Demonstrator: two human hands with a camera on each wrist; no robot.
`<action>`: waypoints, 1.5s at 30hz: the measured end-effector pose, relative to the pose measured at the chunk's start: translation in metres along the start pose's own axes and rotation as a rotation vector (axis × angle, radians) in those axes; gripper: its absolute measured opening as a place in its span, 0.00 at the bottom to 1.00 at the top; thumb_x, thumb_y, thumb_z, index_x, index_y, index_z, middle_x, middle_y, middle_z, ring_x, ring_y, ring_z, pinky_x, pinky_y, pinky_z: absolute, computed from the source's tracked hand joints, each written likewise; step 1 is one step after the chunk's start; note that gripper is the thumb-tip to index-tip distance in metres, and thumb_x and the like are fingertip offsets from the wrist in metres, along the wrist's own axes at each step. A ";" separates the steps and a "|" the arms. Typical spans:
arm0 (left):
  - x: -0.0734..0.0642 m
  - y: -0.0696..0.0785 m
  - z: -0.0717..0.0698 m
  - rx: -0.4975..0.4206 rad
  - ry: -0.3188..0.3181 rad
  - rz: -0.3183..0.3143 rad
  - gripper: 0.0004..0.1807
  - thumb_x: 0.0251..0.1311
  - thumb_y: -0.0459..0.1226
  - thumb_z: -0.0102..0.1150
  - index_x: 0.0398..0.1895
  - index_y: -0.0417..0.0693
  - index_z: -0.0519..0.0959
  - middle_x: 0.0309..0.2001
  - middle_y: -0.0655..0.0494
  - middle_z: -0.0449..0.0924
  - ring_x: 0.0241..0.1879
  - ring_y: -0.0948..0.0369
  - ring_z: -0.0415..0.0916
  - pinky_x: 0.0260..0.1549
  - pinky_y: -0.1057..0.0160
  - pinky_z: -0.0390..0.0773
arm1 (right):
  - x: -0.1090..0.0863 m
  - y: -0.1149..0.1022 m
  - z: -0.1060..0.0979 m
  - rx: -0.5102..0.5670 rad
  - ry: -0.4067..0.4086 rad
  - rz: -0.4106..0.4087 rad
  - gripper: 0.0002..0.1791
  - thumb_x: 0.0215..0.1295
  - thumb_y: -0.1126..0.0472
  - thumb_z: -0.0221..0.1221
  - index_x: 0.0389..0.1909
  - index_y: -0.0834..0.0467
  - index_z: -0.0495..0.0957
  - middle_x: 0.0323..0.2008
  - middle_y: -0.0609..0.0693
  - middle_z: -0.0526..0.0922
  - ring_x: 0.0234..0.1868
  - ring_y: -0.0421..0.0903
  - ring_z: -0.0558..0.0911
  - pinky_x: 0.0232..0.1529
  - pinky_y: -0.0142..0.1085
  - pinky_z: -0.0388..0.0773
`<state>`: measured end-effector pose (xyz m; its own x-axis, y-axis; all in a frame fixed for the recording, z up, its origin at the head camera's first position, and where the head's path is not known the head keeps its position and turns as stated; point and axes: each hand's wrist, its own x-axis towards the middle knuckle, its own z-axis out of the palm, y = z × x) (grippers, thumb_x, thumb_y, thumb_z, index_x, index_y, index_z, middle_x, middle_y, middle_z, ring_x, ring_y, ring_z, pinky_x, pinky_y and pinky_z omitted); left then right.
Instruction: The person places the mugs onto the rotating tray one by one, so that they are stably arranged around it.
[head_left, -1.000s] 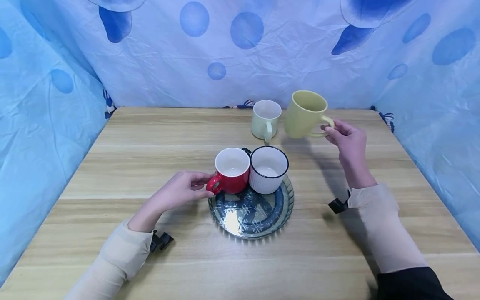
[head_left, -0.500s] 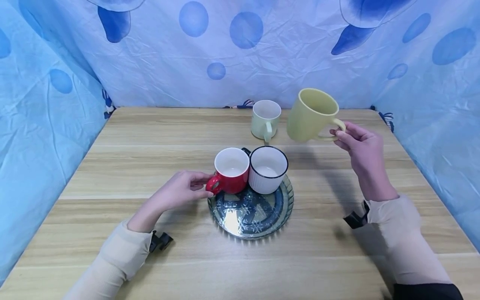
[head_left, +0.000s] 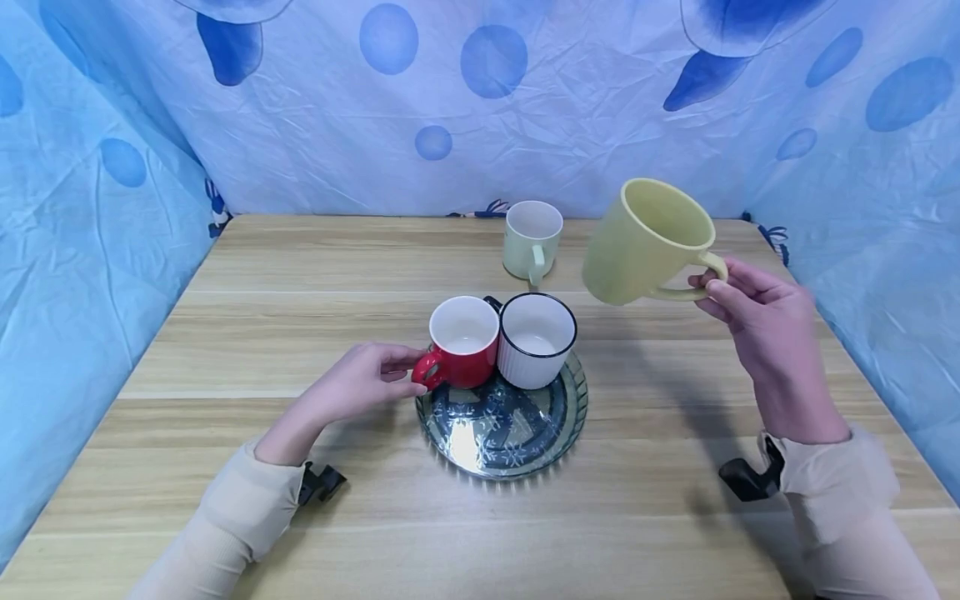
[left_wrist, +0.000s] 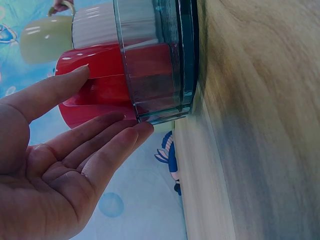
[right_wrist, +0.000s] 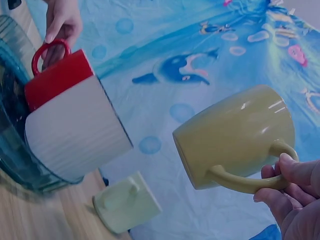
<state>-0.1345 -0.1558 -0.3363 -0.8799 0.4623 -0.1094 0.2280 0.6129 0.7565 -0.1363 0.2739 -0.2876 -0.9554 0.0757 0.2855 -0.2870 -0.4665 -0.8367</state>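
My left hand [head_left: 367,382] holds the red mug [head_left: 471,371] by its handle, thumb on one side and fingers on the other. This mug, white inside, sits on a round blue-green glass dish [head_left: 510,462] with a snowflake pattern. Beside it on the dish stands a white ribbed mug [head_left: 529,362] with a black rim. Pinched at the handle by my right hand [head_left: 780,342], a yellow mug [head_left: 633,250] is up off the table, tilted with its mouth to the right. The right wrist view shows the thumb and fingers of that hand [right_wrist: 295,200] around the handle.
A pale green mug [head_left: 528,250] stands upright behind the dish, handle toward me. The wooden table [head_left: 262,292] ends at blue patterned curtains [head_left: 315,125] at the back and sides. A black wrist mount [head_left: 750,479] juts from the right sleeve.
My right hand has drawn the yellow mug to the right and closer to me, tilting it more. The left hand and the mugs on the dish have stayed in place.
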 end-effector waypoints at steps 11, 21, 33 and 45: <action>0.001 0.000 0.000 0.012 0.000 0.001 0.24 0.58 0.36 0.66 0.56 0.33 0.77 0.54 0.38 0.81 0.54 0.45 0.80 0.54 0.51 0.80 | -0.022 -0.007 0.009 0.048 -0.049 -0.041 0.17 0.61 0.85 0.49 0.45 0.74 0.81 0.35 0.62 0.88 0.36 0.49 0.88 0.33 0.33 0.86; 0.000 -0.001 0.000 0.016 0.000 0.007 0.24 0.58 0.37 0.66 0.56 0.33 0.77 0.54 0.38 0.81 0.54 0.45 0.80 0.54 0.51 0.80 | -0.039 -0.003 0.016 0.081 -0.197 0.016 0.19 0.62 0.87 0.45 0.48 0.75 0.79 0.37 0.62 0.87 0.40 0.50 0.87 0.40 0.34 0.86; 0.000 -0.001 0.000 -0.011 -0.006 0.012 0.25 0.57 0.36 0.66 0.57 0.32 0.76 0.55 0.37 0.80 0.55 0.45 0.80 0.54 0.52 0.80 | -0.055 0.018 0.024 -0.084 -0.265 0.069 0.18 0.60 0.85 0.51 0.45 0.68 0.82 0.37 0.54 0.88 0.39 0.43 0.87 0.40 0.30 0.85; 0.000 0.000 0.000 -0.001 0.000 0.016 0.25 0.58 0.36 0.65 0.57 0.32 0.76 0.55 0.37 0.80 0.55 0.45 0.79 0.55 0.52 0.80 | -0.057 0.027 0.025 -0.239 -0.371 0.043 0.19 0.58 0.83 0.54 0.44 0.63 0.84 0.38 0.50 0.89 0.38 0.39 0.87 0.38 0.27 0.84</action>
<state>-0.1343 -0.1553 -0.3364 -0.8761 0.4721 -0.0974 0.2415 0.6048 0.7589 -0.0878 0.2349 -0.3152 -0.8896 -0.2809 0.3601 -0.2975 -0.2418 -0.9236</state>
